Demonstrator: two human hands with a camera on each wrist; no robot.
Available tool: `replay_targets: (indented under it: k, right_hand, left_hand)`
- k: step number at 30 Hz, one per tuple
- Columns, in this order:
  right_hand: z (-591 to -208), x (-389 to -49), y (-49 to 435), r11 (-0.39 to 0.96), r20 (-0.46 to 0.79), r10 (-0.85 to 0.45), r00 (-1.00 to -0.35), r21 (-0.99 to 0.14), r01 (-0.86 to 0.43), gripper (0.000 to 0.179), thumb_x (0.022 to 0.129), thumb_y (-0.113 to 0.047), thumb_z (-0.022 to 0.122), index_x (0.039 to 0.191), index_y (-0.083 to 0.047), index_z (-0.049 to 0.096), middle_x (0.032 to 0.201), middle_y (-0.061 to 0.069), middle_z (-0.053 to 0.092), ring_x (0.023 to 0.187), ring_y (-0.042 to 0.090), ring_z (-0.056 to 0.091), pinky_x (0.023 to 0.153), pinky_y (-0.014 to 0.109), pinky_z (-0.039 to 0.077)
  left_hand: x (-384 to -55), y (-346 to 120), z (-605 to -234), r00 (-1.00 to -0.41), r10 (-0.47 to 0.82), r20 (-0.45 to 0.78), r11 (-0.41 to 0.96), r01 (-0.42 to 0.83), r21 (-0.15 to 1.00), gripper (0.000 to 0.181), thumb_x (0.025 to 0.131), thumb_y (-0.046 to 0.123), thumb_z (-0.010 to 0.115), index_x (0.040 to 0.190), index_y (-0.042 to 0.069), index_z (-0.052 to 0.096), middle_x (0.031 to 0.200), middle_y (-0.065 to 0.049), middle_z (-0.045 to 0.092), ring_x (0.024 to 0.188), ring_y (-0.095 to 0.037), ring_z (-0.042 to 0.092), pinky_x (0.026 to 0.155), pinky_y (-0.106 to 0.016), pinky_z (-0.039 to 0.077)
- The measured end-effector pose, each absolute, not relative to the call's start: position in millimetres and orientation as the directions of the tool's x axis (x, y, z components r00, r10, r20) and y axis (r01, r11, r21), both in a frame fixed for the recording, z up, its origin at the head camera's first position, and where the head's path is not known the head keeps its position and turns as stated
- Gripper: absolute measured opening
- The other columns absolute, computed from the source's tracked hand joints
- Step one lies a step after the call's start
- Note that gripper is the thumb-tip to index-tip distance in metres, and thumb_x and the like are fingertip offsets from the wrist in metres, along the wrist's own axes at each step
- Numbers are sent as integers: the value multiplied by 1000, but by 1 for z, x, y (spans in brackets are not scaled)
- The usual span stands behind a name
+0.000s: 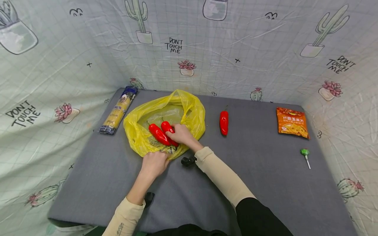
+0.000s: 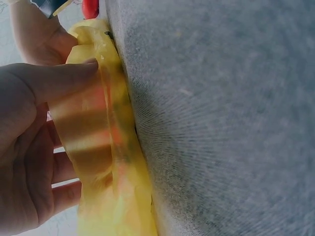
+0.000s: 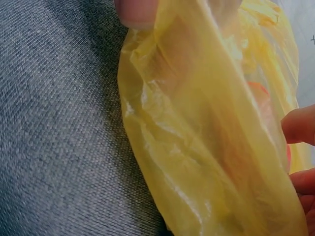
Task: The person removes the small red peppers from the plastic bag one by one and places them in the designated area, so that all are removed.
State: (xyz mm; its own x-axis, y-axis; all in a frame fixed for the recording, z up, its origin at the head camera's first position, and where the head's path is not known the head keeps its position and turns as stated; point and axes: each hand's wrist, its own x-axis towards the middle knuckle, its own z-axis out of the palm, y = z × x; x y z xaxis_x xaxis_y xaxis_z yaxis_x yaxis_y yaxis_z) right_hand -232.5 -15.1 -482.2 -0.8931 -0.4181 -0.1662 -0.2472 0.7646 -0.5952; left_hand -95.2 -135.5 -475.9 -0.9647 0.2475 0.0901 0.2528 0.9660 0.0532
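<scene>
A yellow plastic bag (image 1: 134, 123) lies with its mouth spread wide on the grey table. My left hand (image 1: 155, 164) holds the bag's near edge; in the left wrist view the thumb (image 2: 74, 73) lies on the film's outer side and the fingers go behind it. Inside the bag are two glossy red chili peppers. One red pepper (image 1: 158, 133) lies on the left; my right hand (image 1: 183, 135) reaches over the rim and grips the other red pepper (image 1: 166, 126). The right wrist view mostly shows yellow film, hiding much of that grip.
A third red pepper (image 1: 224, 123) lies right of the bag. On the left is a yellow-and-blue packet (image 1: 118, 111), near the table's edge. An orange snack bag (image 1: 292, 123) and a green lollipop (image 1: 304, 152) lie far right. Printed cloth walls (image 1: 218, 78) enclose the table.
</scene>
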Motion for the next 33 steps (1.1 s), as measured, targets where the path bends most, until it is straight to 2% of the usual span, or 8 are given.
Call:
replay_targets:
  k: [7,16,24,33]
  right_hand:
    - [-484,-233,-16,760,-158,-423,-892,-598,-254,52,97,-37,59,137,-6,57,121,14,71,95,22,69,78,30,55]
    - [-482,-233,-14,740,-131,-435,-891,-616,-271,47,96,-34,60,132,-3,60,103,13,73,73,16,62,61,22,46]
    - [-479,-235,-14,724,-133,-445,-885,-636,-269,49,96,-33,60,134,-3,59,101,12,74,67,14,61,58,21,46]
    - [-473,-236,-14,711,-115,-447,-887,-647,-274,54,96,-34,60,139,-2,56,74,7,69,50,10,51,51,20,42]
  left_hand:
    - [-96,-136,-474,-967,246,66,967,249,49,12,87,28,74,96,23,80,80,-2,74,64,-28,68,54,-41,50]
    - [-97,-136,-474,-968,246,48,967,248,58,13,87,27,74,99,23,80,82,-3,75,65,-28,68,56,-41,51]
    - [-95,-135,-471,-971,238,27,969,240,67,15,88,27,74,101,25,80,84,-3,75,66,-29,68,56,-41,51]
    - [-96,-134,-471,-972,235,28,970,236,65,14,88,27,74,100,25,80,84,-3,75,65,-28,68,56,-41,51]
